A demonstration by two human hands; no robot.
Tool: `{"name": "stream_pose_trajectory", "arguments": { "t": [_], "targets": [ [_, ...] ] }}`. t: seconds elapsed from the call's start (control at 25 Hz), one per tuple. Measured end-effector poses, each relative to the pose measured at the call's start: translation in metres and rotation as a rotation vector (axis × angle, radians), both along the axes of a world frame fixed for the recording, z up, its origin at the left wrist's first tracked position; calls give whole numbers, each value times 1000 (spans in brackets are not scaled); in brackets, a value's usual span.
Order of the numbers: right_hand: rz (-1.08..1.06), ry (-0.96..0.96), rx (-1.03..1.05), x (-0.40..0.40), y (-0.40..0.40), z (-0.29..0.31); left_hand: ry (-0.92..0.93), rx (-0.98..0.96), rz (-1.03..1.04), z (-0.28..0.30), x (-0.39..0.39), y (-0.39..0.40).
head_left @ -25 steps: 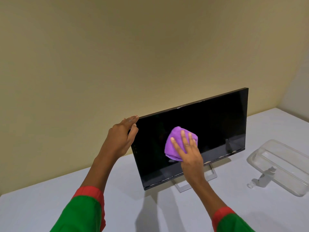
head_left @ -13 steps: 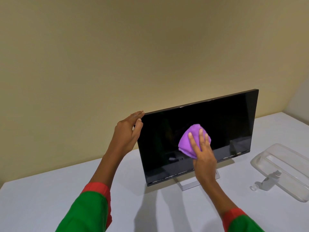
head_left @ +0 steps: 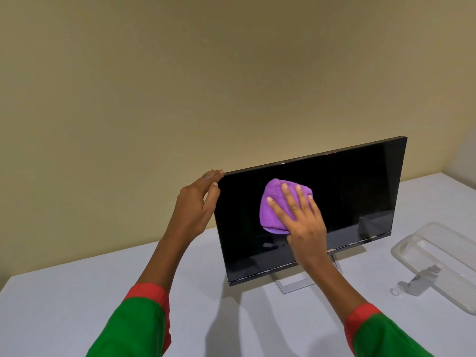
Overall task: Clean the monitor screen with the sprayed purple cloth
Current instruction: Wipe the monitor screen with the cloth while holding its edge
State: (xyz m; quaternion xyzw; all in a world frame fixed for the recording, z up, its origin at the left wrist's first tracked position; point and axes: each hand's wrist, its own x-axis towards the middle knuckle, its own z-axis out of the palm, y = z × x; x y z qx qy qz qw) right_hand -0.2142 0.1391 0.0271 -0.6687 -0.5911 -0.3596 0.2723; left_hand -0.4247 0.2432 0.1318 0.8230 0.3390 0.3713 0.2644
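Observation:
A black monitor [head_left: 355,191] stands on a metal foot on the white table, its screen dark. A bunched purple cloth [head_left: 273,210] lies against the screen left of its middle. My right hand [head_left: 301,220] presses the cloth flat to the glass with straight, spread fingers. My left hand [head_left: 195,204] holds the monitor's upper left corner, fingers reaching behind the top edge and thumb along the left side.
A clear plastic tray [head_left: 443,256] sits on the white table [head_left: 77,305] to the right of the monitor, with a small clear spray bottle [head_left: 414,282] lying at its near edge. A beige wall rises close behind.
My right hand has slid the cloth to the left and slightly up across the screen. My left hand stays on the corner.

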Motion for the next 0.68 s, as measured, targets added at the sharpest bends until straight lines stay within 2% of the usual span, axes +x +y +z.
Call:
{"name": "stream_pose_trajectory", "arguments": {
  "t": [0.16, 0.32, 0.52, 0.68],
  "targets": [
    [6, 19, -20, -4, -8, -23, -7, -10, -4, -2, -5, 3],
    [130, -158, -116, -22, -4, -36, -29, -52, -10, -2, -8, 7],
    [263, -257, -106, -47, 21, -8, -64, -93, 3, -2, -6, 7],
    [239, -134, -26, -52, 30, 29, -38, -63, 6, 0, -5, 5]
  ]
}}
